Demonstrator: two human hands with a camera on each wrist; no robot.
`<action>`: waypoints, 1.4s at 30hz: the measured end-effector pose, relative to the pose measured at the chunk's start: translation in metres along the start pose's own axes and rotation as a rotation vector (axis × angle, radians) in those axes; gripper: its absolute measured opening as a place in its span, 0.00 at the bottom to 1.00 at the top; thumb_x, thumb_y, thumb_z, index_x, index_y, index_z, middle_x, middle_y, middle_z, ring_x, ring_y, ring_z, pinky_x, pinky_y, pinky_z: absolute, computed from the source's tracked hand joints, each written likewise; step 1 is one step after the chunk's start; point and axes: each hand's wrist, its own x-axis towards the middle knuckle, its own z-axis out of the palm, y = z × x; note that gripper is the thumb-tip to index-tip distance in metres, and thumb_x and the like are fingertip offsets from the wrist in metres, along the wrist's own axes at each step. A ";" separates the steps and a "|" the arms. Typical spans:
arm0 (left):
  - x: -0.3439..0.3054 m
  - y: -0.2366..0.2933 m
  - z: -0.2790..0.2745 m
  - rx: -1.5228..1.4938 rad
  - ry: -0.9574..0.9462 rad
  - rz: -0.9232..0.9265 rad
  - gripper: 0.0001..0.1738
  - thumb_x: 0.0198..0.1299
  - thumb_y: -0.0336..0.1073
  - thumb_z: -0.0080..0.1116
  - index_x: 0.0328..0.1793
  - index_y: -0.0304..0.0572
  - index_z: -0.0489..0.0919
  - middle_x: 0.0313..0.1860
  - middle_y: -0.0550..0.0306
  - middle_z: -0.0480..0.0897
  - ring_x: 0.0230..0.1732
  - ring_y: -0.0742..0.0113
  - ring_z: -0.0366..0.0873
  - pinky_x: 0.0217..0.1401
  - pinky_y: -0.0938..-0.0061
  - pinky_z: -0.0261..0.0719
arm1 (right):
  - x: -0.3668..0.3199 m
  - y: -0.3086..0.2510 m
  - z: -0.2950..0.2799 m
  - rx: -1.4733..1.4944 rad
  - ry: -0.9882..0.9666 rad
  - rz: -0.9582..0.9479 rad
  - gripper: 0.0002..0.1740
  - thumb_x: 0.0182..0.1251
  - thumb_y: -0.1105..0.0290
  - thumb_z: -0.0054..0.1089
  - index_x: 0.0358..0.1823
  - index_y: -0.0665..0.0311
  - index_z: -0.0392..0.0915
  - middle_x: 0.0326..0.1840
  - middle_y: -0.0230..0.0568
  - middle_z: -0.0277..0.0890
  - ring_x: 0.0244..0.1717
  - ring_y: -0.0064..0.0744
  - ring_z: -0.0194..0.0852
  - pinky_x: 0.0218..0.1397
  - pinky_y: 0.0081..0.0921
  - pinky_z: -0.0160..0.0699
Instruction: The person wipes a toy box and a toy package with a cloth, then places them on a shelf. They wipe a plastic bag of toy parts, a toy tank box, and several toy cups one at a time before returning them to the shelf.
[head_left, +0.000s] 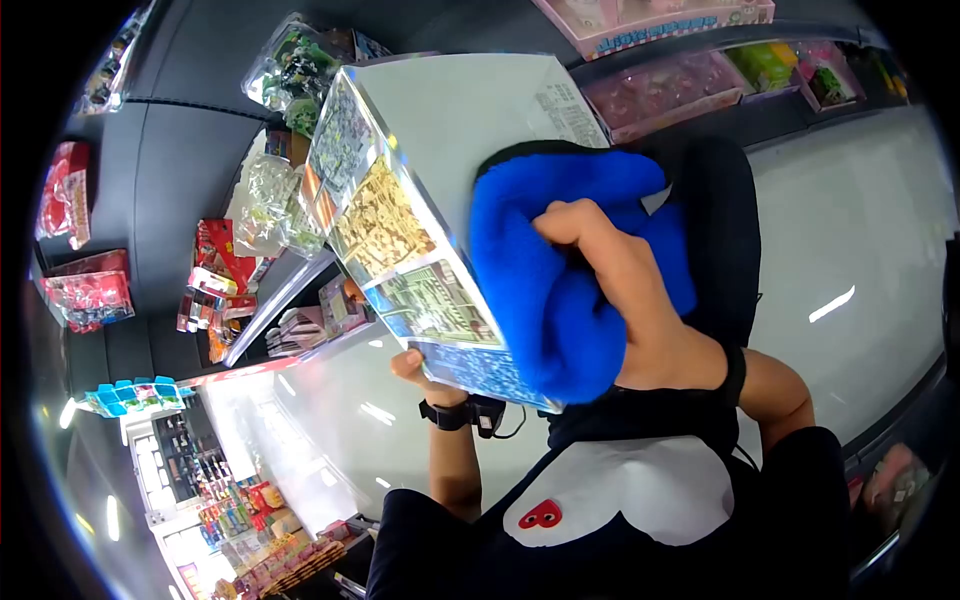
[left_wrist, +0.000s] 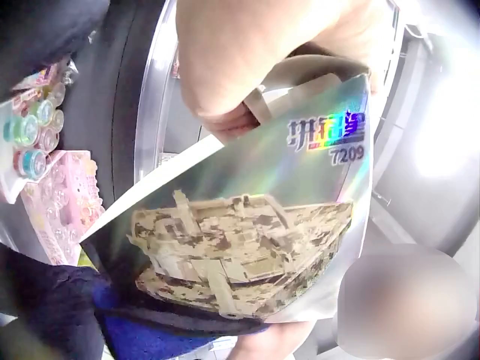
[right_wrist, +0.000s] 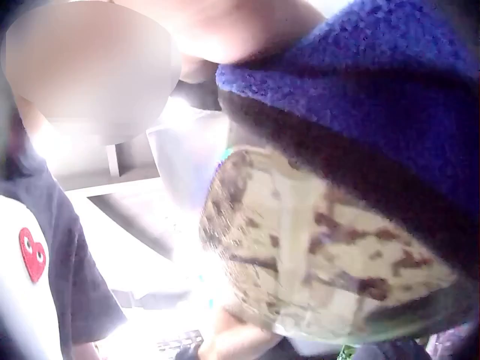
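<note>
A glossy toy box (head_left: 450, 120) is held up tilted in front of the chest. Its narrow side carries several camouflage pictures, and a broad face (left_wrist: 240, 247) shows a sand-coloured camouflage vehicle. With the thumb at the box's lower corner, my left hand (head_left: 412, 368) grips its edge; the other fingers are hidden behind it in the head view. My right hand (head_left: 645, 305) clutches a bunched blue cloth (head_left: 505, 250) with a dark edging, lying against the box. In the right wrist view the cloth (right_wrist: 367, 82) overlaps the vehicle picture.
Dark shelving (head_left: 165, 170) with bagged toys (head_left: 295, 75) and red packs (head_left: 220, 260) stands to the left. Pink boxes (head_left: 660, 95) sit on a shelf beyond the toy box. Pale glossy floor (head_left: 850, 220) lies to the right, and stocked displays (head_left: 260, 540) stand at lower left.
</note>
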 end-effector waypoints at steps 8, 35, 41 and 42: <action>-0.012 -0.002 -0.025 0.262 0.143 -0.082 0.47 0.40 0.48 0.58 0.71 0.38 0.63 0.63 0.43 0.73 0.58 0.47 0.74 0.61 0.55 0.76 | 0.053 -0.008 -0.041 0.082 0.040 -0.033 0.14 0.64 0.73 0.59 0.48 0.67 0.69 0.37 0.32 0.72 0.39 0.22 0.71 0.45 0.19 0.68; -0.002 -0.005 -0.028 0.119 0.137 0.017 0.47 0.46 0.42 0.59 0.75 0.43 0.54 0.65 0.45 0.69 0.60 0.48 0.73 0.62 0.56 0.75 | -0.056 0.041 -0.037 -0.488 0.132 0.231 0.12 0.52 0.76 0.58 0.39 0.71 0.69 0.28 0.50 0.68 0.28 0.48 0.70 0.32 0.33 0.69; 0.001 -0.006 -0.028 0.135 0.153 0.043 0.48 0.47 0.40 0.59 0.76 0.44 0.52 0.66 0.46 0.68 0.60 0.48 0.73 0.62 0.56 0.75 | -0.048 0.004 -0.018 -0.295 -0.023 0.146 0.14 0.48 0.73 0.62 0.35 0.71 0.70 0.26 0.50 0.67 0.25 0.54 0.70 0.27 0.37 0.67; 0.000 -0.005 -0.027 0.143 0.161 0.051 0.48 0.48 0.40 0.59 0.76 0.44 0.52 0.66 0.46 0.68 0.61 0.48 0.73 0.62 0.56 0.75 | -0.046 -0.005 -0.020 -0.286 -0.089 0.124 0.16 0.46 0.72 0.64 0.35 0.70 0.70 0.27 0.48 0.68 0.24 0.50 0.70 0.26 0.36 0.67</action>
